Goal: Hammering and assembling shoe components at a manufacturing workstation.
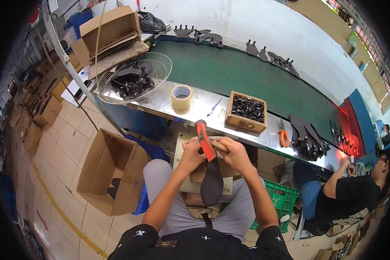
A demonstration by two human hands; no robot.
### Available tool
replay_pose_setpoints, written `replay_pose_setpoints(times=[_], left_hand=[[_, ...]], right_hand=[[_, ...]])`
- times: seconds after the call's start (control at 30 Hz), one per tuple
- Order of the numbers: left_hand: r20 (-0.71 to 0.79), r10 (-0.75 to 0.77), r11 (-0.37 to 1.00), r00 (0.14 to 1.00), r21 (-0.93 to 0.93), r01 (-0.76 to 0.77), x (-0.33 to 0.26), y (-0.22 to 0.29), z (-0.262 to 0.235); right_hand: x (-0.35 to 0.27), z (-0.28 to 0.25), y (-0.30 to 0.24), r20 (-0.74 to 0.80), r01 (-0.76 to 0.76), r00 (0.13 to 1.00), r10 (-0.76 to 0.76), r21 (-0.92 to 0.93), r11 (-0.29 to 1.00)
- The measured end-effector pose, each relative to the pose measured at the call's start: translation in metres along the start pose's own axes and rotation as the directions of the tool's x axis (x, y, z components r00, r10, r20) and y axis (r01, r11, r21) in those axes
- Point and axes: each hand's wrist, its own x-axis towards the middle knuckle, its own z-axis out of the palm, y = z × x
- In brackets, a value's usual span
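My right hand [235, 154] is closed around the wooden handle of a hammer [205, 141] with a red and dark head. Close beside it, my left hand [191, 152] has its fingers bent at the upper end of a dark grey shoe sole [212, 185]. The hammer head covers that end of the sole and part of the left fingertips. Lengthwise, the sole points down toward my lap, above a pale work plate [226, 185] between my knees. Any small part under the hammer head is hidden.
A metal ledge holds a wire basket [164, 69] of dark parts, a tape roll [181, 102], a pen [214, 107], a wooden box [256, 125] of small black pieces and orange pliers [284, 135]. Behind runs a green belt [247, 73]. A cardboard box [95, 173] stands left; a person [351, 195] sits right.
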Motion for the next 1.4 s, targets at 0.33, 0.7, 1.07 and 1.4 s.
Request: replay_pose_setpoints(times=[0.33, 0.7, 1.07, 1.4], left_hand=[[0.003, 0.018, 0.973, 1.000, -0.230, -0.017, 0.010, 0.013, -0.005], [0.081, 0.014, 0.969, 0.997, -0.248, 0.006, 0.011, 0.008, -0.005], [0.062, 0.076, 0.997, 0.995, -0.010, -0.075, 0.003, 0.007, -0.003], [0.079, -0.067, 0.964, 0.995, 0.264, 0.044, -0.012, 0.016, 0.000]], right_hand=[[-0.032, -0.016, -0.058, -0.074, -0.255, 0.956, 0.283, 0.264, 0.930], [-0.070, -0.023, -0.079, -0.079, -0.273, 0.955, 0.286, 0.142, 0.951], [-0.073, -0.028, -0.070, -0.059, -0.264, 0.961, 0.270, 0.089, 0.960], [-0.072, -0.025, -0.072, 0.083, -0.354, 0.927, 0.365, -0.124, 0.927]])
